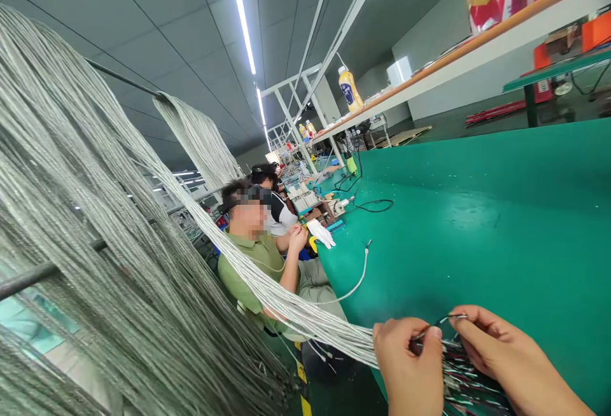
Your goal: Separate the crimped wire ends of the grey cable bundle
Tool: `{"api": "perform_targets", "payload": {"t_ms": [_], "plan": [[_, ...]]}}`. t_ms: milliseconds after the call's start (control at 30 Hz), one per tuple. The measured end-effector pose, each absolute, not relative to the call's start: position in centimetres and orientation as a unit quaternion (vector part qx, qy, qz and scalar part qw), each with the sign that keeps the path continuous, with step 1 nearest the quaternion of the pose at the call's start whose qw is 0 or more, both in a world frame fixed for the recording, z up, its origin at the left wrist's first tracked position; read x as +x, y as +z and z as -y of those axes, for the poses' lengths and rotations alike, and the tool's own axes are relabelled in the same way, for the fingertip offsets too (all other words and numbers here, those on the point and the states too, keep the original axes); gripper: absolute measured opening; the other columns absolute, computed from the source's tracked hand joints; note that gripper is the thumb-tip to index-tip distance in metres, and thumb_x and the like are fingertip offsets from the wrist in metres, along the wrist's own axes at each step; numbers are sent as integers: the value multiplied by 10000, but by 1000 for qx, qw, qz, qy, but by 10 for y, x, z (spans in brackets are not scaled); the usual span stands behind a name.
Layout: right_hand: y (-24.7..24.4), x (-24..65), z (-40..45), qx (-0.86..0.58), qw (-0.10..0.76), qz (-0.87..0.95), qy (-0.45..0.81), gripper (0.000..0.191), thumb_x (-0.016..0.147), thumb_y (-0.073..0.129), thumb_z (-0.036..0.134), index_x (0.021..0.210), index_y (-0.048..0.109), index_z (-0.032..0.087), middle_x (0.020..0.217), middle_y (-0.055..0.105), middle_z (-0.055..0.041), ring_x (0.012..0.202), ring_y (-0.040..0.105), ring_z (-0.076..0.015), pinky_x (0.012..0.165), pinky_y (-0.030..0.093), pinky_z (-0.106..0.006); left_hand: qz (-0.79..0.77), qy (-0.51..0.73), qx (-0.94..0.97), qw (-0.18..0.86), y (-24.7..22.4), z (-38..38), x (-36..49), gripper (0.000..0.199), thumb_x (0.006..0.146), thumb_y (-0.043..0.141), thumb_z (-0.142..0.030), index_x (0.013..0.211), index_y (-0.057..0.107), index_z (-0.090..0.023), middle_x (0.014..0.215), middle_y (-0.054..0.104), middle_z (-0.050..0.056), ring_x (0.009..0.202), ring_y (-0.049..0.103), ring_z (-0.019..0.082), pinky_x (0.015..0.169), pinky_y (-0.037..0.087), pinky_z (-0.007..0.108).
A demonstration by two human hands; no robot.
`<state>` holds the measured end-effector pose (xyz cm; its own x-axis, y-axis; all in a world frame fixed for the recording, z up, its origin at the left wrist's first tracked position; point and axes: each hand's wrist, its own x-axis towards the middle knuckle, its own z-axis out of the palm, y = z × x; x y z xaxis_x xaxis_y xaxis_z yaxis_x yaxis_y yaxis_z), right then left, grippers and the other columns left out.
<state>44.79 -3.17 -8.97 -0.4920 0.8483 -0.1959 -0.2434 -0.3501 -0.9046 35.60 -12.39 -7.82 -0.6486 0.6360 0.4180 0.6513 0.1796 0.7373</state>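
Note:
My left hand is closed around a thick bundle of pale braided cables near its stripped end. Past that hand fan out many thin dark, white and red wire ends over the green table. My right hand pinches the tip of a dark wire that arches up from the left thumb and forefinger. From my left hand the bundle runs up and left to a rack. One loose cable with a frayed end lies on the table edge beyond my hands.
Masses of hanging cables fill the left side on a metal bar. A co-worker in a green shirt sits ahead at the table. A white glove and small machines lie there. A shelf carries a bottle.

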Motion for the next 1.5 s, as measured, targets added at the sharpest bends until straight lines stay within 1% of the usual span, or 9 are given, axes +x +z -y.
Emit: {"api": "perform_targets", "payload": {"t_ms": [167, 367, 567, 767, 933, 1133, 1233, 1333, 1500], "plan": [[-87, 451, 32, -349, 366, 404, 763, 405, 594, 768, 461, 845, 578, 207, 565, 439, 58, 488, 299, -89, 429, 226, -201, 770, -488, -410, 3, -79, 125, 357, 88, 801, 662, -175, 756, 708, -235, 754, 672, -8, 780, 563, 198, 758, 373, 314], [-71, 455, 27, -339, 414, 316, 783, 459, 529, 809, 486, 732, 506, 208, 519, 431, 66, 479, 336, -83, 422, 287, -186, 791, -487, -366, -50, -85, 124, 348, 246, 889, 559, -372, 755, 689, -212, 779, 644, 38, 837, 558, 237, 745, 399, 333], [-86, 448, 23, -337, 384, 430, 745, 480, 624, 736, 582, 857, 564, 199, 501, 485, 50, 487, 376, -116, 451, 302, -227, 789, -480, -380, -46, -85, 121, 347, 281, 906, 528, -403, 766, 674, -208, 754, 644, 28, 805, 535, 209, 751, 376, 317], [-89, 449, 22, -333, 377, 469, 726, 422, 659, 698, 577, 821, 590, 202, 514, 484, 45, 495, 403, -130, 473, 307, -252, 790, -483, -373, -59, -80, 122, 350, 351, 922, 483, -479, 799, 679, -215, 773, 642, 37, 824, 529, 216, 738, 364, 314], [-86, 448, 24, -322, 366, 498, 717, 358, 645, 678, 520, 805, 594, 211, 486, 464, 54, 465, 392, -128, 469, 285, -253, 779, -489, -390, -53, -77, 124, 350, 364, 948, 443, -486, 915, 700, -231, 762, 652, 30, 780, 531, 202, 763, 364, 318], [-76, 448, 30, -288, 392, 496, 719, 216, 646, 602, 402, 751, 548, 222, 480, 466, 63, 461, 407, -127, 465, 296, -243, 758, -490, -428, -31, -77, 125, 346, 364, 952, 443, -470, 887, 702, -223, 722, 626, 20, 739, 514, 187, 697, 355, 287], [-78, 445, 28, -289, 386, 501, 718, 137, 638, 523, 305, 749, 513, 225, 473, 463, 73, 440, 390, -113, 459, 288, -235, 759, -474, -444, -41, -81, 121, 341, 350, 952, 439, -452, 854, 682, -220, 610, 542, -13, 632, 457, 161, 658, 323, 279], [-81, 445, 27, -297, 393, 495, 716, 184, 670, 568, 328, 814, 533, 219, 522, 473, 77, 448, 389, -104, 450, 296, -229, 759, -478, -440, -51, -84, 121, 339, 333, 942, 438, -420, 843, 687, -223, 588, 507, -18, 643, 460, 165, 648, 315, 272], [-76, 446, 30, -275, 380, 531, 705, 395, 709, 668, 502, 946, 599, 195, 706, 552, 36, 474, 389, -87, 440, 315, -225, 773, -460, -435, -32, -82, 122, 343, 286, 925, 459, -373, 873, 709, -245, 571, 511, -24, 639, 463, 170, 662, 310, 276]]}}
